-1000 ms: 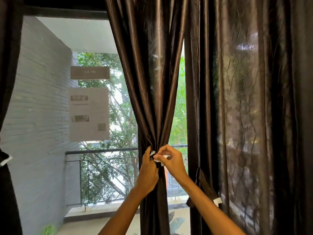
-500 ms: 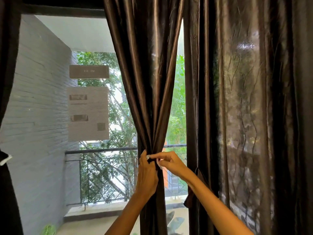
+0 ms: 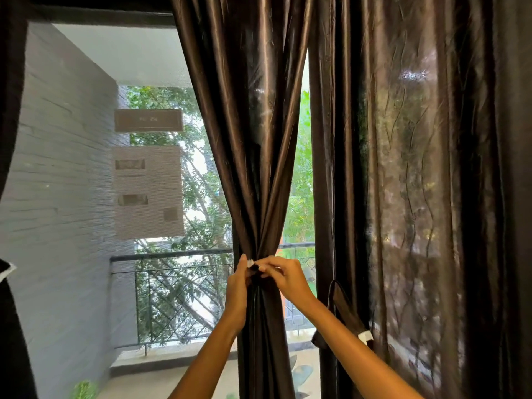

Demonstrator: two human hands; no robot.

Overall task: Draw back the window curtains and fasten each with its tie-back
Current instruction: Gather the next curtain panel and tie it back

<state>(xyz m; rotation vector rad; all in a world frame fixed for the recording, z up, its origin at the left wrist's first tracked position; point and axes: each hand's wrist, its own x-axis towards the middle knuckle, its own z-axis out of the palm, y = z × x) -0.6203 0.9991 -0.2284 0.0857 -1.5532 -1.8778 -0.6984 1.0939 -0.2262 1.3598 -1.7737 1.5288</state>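
Note:
A dark brown satin curtain panel [image 3: 253, 125] hangs in the middle of the window, pinched into a narrow waist at rail height. My left hand [image 3: 237, 286] grips that waist from the left. My right hand [image 3: 283, 276] meets it from the right, fingertips pinching the white-tipped end of the tie-back [image 3: 251, 264] wrapped around the bunch. Both hands touch at the tie. A second, wider curtain [image 3: 417, 197] hangs loose on the right, its own tie-back [image 3: 349, 321] dangling with a white tip. A third curtain [image 3: 11, 326] shows at the left edge.
Behind the glass lie a balcony railing [image 3: 172, 254], a grey brick wall [image 3: 57, 182] and green trees. Paper notices [image 3: 148, 191] are stuck to the pane. The window frame top [image 3: 100, 15] runs dark above.
My right hand has slid up and left over the gathered waist, bringing the white tie end against my left thumb. The view has shifted slightly.

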